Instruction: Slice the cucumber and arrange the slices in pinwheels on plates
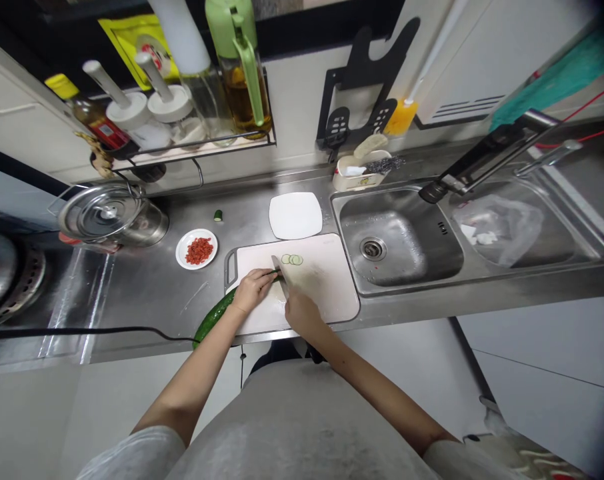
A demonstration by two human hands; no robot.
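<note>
Left hand (253,289) curls over the cucumber (215,319), fingers pressing its far end onto the cutting board (335,280); the near end juts past the board's left side. Right hand (302,312) is closed around the knife (283,277), blade at the cucumber's cut end. Three pale slices (293,259) lie just beyond, overlapping. White square plate (295,215): far side of board.
</note>
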